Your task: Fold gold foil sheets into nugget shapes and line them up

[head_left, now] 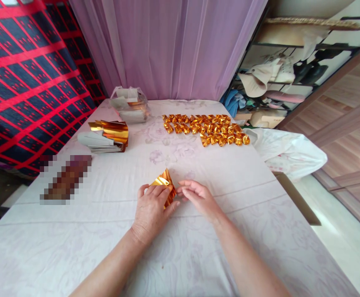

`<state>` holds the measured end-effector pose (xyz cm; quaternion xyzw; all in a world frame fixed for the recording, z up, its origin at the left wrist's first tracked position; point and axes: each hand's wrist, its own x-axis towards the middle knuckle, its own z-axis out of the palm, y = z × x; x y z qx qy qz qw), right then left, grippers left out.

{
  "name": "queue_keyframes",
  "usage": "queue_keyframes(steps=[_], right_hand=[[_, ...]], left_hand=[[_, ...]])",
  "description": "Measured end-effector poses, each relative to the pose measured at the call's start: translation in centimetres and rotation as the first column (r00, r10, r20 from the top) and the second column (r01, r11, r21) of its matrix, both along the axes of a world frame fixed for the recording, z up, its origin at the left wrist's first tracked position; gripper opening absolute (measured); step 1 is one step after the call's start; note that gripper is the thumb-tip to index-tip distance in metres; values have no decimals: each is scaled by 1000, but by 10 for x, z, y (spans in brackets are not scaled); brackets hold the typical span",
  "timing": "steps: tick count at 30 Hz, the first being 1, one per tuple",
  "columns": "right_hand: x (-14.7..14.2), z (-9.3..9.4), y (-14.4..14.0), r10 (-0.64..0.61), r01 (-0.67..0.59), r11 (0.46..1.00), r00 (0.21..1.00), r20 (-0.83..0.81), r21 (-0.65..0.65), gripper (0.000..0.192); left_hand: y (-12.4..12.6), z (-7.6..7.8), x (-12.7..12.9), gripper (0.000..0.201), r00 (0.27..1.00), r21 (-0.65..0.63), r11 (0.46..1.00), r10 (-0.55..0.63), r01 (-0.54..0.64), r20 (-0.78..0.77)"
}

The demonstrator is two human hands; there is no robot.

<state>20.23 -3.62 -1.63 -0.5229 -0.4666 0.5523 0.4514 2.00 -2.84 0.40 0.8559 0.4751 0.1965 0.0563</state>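
A partly folded sheet of gold foil paper (164,182) lies near the middle of the white cloth-covered table (223,231). My left hand (151,208) presses down on it with fingers curled over its lower part. My right hand (198,196) touches the sheet's right edge with its fingertips pinched at the fold. Both forearms reach in from the bottom of the view.
Several finished gold folded pieces (205,128) lie in rows at the far right. A stack of gold and white sheets (105,138) sits at the far left, a plastic bag (129,104) behind it. A white bag (288,152) hangs off the right edge. A blurred brown object (65,178) lies left.
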Motion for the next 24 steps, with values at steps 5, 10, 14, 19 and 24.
queue_keyframes(steps=[5, 10, 14, 19, 24], right_hand=[[-1, -1, -3, 38, -39, 998, 999, 14, 50, 37], [-2, 6, -5, 80, -79, 995, 997, -5, 55, 40], [-4, 12, -5, 96, -95, 994, 995, -17, 60, 39], [-4, 9, -4, 64, -64, 994, 998, 1, 90, 37], [-1, -2, 0, -99, 90, 984, 994, 51, 153, 33]], left_hand=[[0, 1, -2, 30, 999, 5, 1000, 28, -28, 35], [0, 3, -3, 23, 997, 40, 999, 32, -35, 64], [5, 5, -8, 27, 995, 81, 997, 9, -17, 98], [13, 5, -16, 32, 984, 154, 987, 14, -42, 176], [15, 0, -21, 31, 929, 166, 975, 79, -147, 360]])
